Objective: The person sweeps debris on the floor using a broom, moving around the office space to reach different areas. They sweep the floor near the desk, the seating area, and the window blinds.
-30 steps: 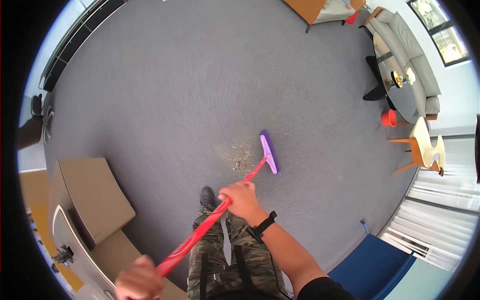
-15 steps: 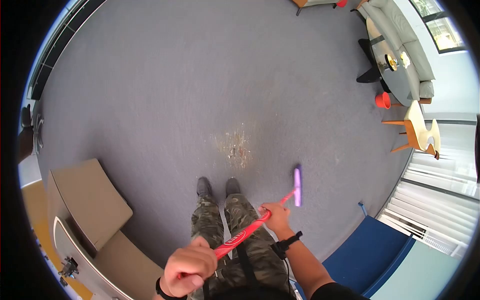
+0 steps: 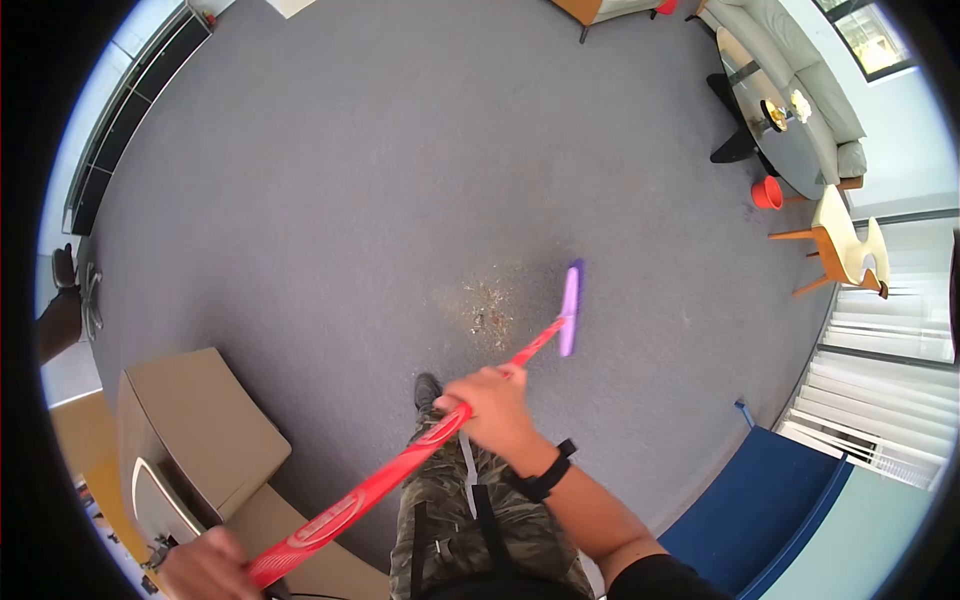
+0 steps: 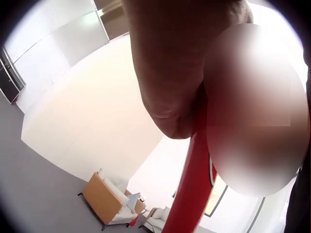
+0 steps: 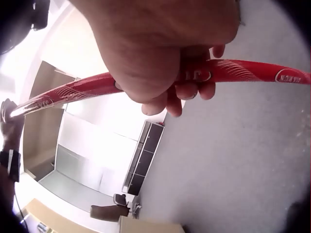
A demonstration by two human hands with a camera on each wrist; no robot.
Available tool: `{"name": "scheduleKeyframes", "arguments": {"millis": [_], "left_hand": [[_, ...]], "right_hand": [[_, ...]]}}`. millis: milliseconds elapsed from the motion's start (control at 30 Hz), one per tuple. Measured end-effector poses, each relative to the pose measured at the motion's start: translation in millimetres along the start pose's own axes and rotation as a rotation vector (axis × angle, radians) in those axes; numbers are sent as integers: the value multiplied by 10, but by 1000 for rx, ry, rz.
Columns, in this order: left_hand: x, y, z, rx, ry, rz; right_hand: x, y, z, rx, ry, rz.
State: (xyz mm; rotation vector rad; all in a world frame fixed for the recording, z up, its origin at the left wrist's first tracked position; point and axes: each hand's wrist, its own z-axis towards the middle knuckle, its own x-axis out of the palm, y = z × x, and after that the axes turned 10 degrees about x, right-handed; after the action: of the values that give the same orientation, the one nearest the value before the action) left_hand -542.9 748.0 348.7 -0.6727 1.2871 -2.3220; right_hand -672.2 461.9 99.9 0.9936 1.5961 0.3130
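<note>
Taking the middle of the head view as the dial's centre, your left hand lies between seven and eight o'clock, its fingers curled round the upper end of the red broom handle. Your right hand sits at six o'clock, closed about the same handle farther down; the right wrist view shows fingertips wrapping beneath it. The handle slants toward the lilac broom head, which is at three o'clock, bristles facing right. Scattered debris lies on the grey floor at the centre, near the broom head and apart from it. Your dark shoe shows near seven o'clock. A red bucket stands between two and three o'clock, and a blue bench at four.
</note>
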Motion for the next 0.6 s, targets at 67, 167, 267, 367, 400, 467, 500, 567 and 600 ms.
{"name": "scheduleKeyframes", "arguments": {"millis": [67,167,267,367,400,467,500,567,600], "left_hand": [[240,371,-5,-105,-140,29],[561,890,78,-280,106,-5],[866,1565,-68,-186,421,15],[1342,2183,-278,-106,519,121],[1459,2318,-332,-102,511,125],[1605,2490,-434,-251,726,73],[1633,2548,-583,-248,720,77],[1703,2611,-882,-209,716,52],[1686,2597,-964,-208,716,58]], "right_hand": [[-94,-358,82,7,-175,-78],[-245,-875,207,215,-387,-165],[-137,-1605,188,292,-487,-14],[-275,-1331,-27,541,-406,676],[-372,-1126,-118,842,-227,1229],[-374,-1047,-326,911,-70,1320],[-273,-1106,-475,876,63,1149],[-127,-1113,-743,919,212,970],[-83,-1051,-855,1007,236,966]]}}
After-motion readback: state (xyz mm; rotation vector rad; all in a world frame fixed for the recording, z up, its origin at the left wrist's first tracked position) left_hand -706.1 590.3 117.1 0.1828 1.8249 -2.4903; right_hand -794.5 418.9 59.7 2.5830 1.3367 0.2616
